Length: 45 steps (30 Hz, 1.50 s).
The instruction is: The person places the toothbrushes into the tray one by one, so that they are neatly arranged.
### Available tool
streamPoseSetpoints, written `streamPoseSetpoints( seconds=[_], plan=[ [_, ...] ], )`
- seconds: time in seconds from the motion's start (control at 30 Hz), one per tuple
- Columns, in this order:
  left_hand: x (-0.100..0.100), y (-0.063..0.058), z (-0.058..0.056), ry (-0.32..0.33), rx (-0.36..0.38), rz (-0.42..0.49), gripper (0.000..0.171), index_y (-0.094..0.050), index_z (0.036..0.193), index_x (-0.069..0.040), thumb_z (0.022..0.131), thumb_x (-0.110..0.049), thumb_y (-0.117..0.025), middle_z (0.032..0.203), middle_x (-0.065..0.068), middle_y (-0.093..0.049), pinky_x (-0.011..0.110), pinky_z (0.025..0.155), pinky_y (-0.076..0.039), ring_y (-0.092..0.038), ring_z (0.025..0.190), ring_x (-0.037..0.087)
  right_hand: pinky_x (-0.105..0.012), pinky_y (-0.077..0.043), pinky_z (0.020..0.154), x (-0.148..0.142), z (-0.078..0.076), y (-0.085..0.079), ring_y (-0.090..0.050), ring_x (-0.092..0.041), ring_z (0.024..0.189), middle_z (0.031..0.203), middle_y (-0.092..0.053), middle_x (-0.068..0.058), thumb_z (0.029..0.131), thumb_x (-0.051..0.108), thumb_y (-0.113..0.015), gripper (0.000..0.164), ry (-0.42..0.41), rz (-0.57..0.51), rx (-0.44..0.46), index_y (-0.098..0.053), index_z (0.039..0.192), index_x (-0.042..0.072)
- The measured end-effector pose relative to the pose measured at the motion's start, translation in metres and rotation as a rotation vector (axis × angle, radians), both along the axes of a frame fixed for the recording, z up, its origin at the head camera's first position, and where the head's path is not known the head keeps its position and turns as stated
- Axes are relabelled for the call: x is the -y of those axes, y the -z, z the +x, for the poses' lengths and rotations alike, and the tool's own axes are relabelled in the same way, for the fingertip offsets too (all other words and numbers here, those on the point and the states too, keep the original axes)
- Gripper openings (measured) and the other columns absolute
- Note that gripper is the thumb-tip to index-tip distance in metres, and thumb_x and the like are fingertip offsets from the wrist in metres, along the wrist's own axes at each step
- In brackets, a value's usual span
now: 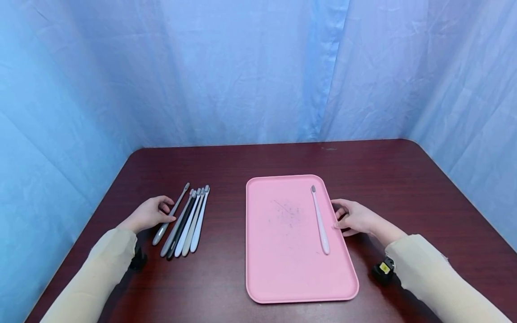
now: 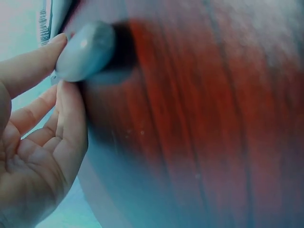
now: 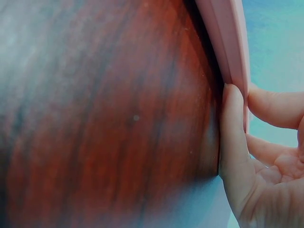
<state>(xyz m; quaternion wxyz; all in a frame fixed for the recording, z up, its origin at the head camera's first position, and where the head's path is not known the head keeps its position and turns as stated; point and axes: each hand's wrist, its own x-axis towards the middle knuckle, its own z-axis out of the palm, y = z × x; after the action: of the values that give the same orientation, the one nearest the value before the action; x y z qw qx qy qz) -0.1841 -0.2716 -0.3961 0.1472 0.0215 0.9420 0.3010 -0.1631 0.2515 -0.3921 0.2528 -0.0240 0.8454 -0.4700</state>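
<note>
My left hand pinches a grey toothbrush between thumb and forefinger at the left of the table. In the left wrist view the rounded handle end of that toothbrush sits between the fingertips. Just right of it several more toothbrushes, grey, black, white and beige, lie side by side with their heads away from me. The pink tray has one pale toothbrush on it, near its right side. My right hand grips the tray's right rim, thumb and finger on either side.
The dark red-brown table ends at a far edge with rounded corners. Blue curtains hang behind it and at both sides. A black wrist camera sits under the right sleeve.
</note>
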Motion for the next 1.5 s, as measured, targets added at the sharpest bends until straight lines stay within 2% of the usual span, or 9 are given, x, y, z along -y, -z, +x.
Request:
streamPoseSetpoints(
  seconds=[0.3, 0.67, 0.83, 1.07, 1.23, 1.5],
  plan=[
    [-0.003, -0.002, 0.001, -0.003, 0.0, -0.013, 0.043, -0.05, 0.118, 0.007, 0.084, -0.008, -0.07, 0.086, 0.011, -0.052, 0.03, 0.064, -0.044, -0.05, 0.074, 0.021, -0.037, -0.059, 0.067, 0.0, -0.001, 0.0, -0.06, -0.017, 0.075, 0.098, -0.052, -0.016, 0.082, -0.004, -0.063, 0.074, 0.002, 0.004, 0.001, -0.023, 0.143, -0.007],
    [-0.006, -0.002, 0.0, 0.053, -0.053, -0.063, 0.025, -0.054, 0.104, 0.005, 0.083, -0.001, -0.067, 0.081, 0.008, -0.053, 0.029, 0.064, -0.044, -0.05, 0.07, 0.019, -0.037, -0.059, 0.067, 0.0, -0.001, 0.0, -0.06, -0.017, 0.076, 0.099, -0.053, -0.016, 0.082, -0.004, -0.063, 0.073, 0.002, 0.003, 0.002, -0.023, 0.143, -0.007],
    [-0.008, -0.004, 0.001, 0.054, -0.046, -0.08, 0.022, -0.054, 0.101, 0.005, 0.084, 0.0, -0.065, 0.081, 0.01, -0.053, 0.029, 0.062, -0.043, -0.049, 0.07, 0.02, -0.037, -0.059, 0.067, 0.0, -0.001, 0.0, -0.06, -0.017, 0.075, 0.098, -0.052, -0.016, 0.082, -0.005, -0.063, 0.072, -0.001, 0.0, -0.001, -0.024, 0.143, -0.007],
    [0.0, -0.008, 0.002, 0.039, -0.03, -0.083, 0.018, -0.054, 0.099, 0.007, 0.085, -0.002, -0.063, 0.083, 0.012, -0.052, 0.031, 0.063, -0.043, -0.049, 0.073, 0.021, -0.037, -0.059, 0.067, 0.0, -0.001, 0.0, -0.06, -0.017, 0.075, 0.099, -0.052, -0.016, 0.082, -0.005, -0.062, 0.072, 0.001, 0.001, 0.005, -0.023, 0.143, -0.007],
    [0.007, -0.009, 0.003, 0.023, -0.03, -0.052, 0.016, -0.054, 0.098, 0.007, 0.086, -0.003, -0.062, 0.083, 0.012, -0.052, 0.03, 0.063, -0.044, -0.049, 0.073, 0.022, -0.037, -0.059, 0.067, -0.001, -0.001, 0.0, -0.06, -0.017, 0.076, 0.099, -0.052, -0.017, 0.082, -0.005, -0.063, 0.073, 0.001, -0.003, 0.009, -0.022, 0.143, -0.007],
    [0.011, -0.013, 0.006, -0.051, -0.054, -0.019, 0.021, -0.052, 0.106, 0.008, 0.09, -0.003, -0.057, 0.088, 0.017, -0.058, 0.035, 0.067, -0.05, -0.058, 0.073, 0.022, -0.037, -0.059, 0.067, 0.0, -0.002, 0.0, -0.06, -0.017, 0.076, 0.099, -0.052, -0.017, 0.082, -0.005, -0.063, 0.073, 0.009, -0.003, 0.012, -0.024, 0.143, -0.006]
  ],
)
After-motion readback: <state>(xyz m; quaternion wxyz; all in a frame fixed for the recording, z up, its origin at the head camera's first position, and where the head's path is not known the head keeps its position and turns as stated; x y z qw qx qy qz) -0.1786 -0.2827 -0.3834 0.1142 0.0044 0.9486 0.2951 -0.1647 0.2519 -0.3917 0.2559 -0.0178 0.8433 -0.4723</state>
